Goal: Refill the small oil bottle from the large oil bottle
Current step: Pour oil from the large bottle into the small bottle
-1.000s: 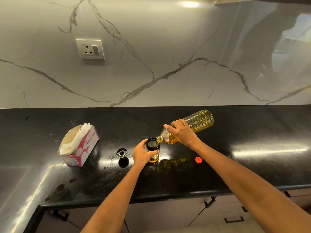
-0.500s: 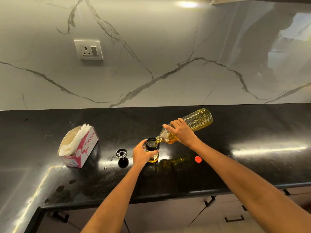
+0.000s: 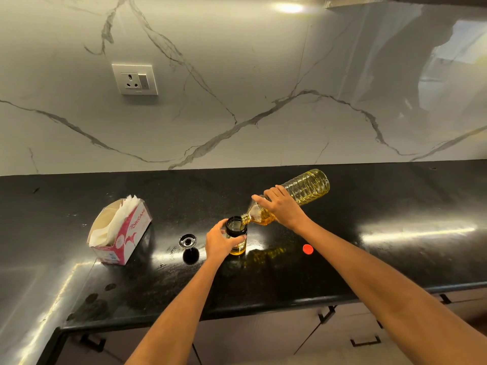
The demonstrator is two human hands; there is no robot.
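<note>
The small oil bottle stands upright on the black counter, its wide black mouth uncovered and yellow oil in its bottom. My left hand grips its left side. The large clear ribbed oil bottle is tilted nearly flat, its neck down at the small bottle's rim. My right hand holds it around the shoulder. Oil sits in the large bottle's neck and along its lower side.
A black stopper-like lid rests left of the small bottle. A red cap lies on the counter to the right. A pink tissue box stands at the left. Behind is a marble wall with a socket. Drawers lie below the counter edge.
Almost nothing has moved; both hands keep their hold and the large bottle stays tilted over the small bottle's mouth.
</note>
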